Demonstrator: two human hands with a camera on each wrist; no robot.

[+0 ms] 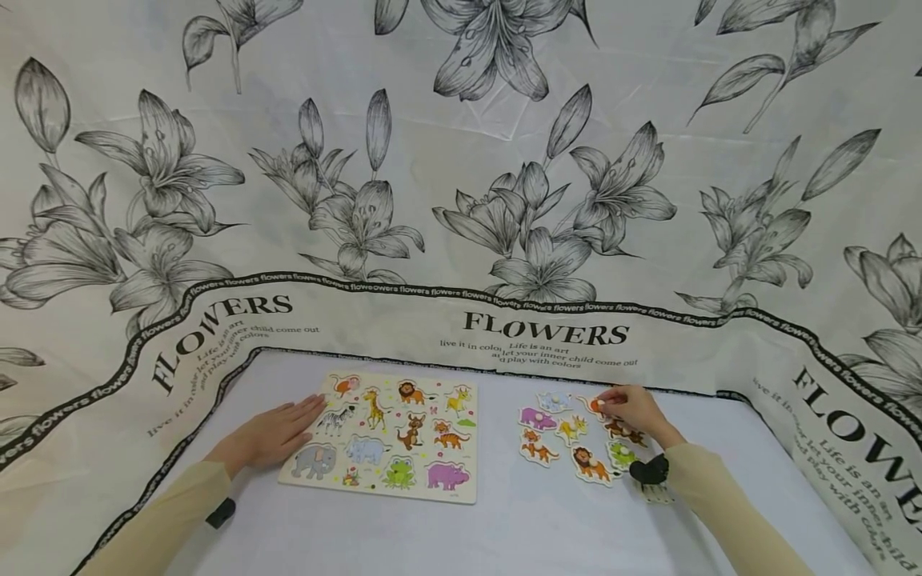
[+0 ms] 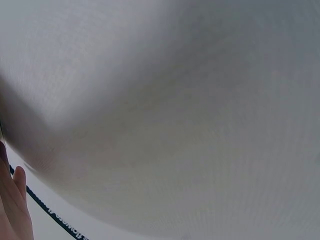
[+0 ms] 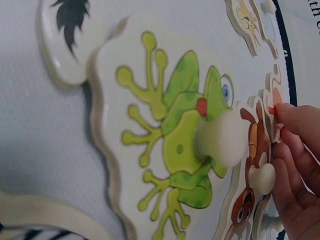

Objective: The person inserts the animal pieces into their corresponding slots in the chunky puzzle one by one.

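Wooden animal puzzle board [image 1: 382,438] lies flat on the white table [image 1: 504,528], steadied at its left edge by the left hand [image 1: 277,436], fingers spread flat. Right of it lie loose animal cut-outs, a green frog piece [image 3: 175,135] among them; the right hand [image 1: 634,412] pinches an orange piece [image 1: 595,406] at the cluster's far side, seemingly to lift it.

Table: my white-covered table [image 1: 504,528].
On it, left: animal puzzle board [image 1: 382,438].
On it, right: loose animal pieces [image 1: 576,438].
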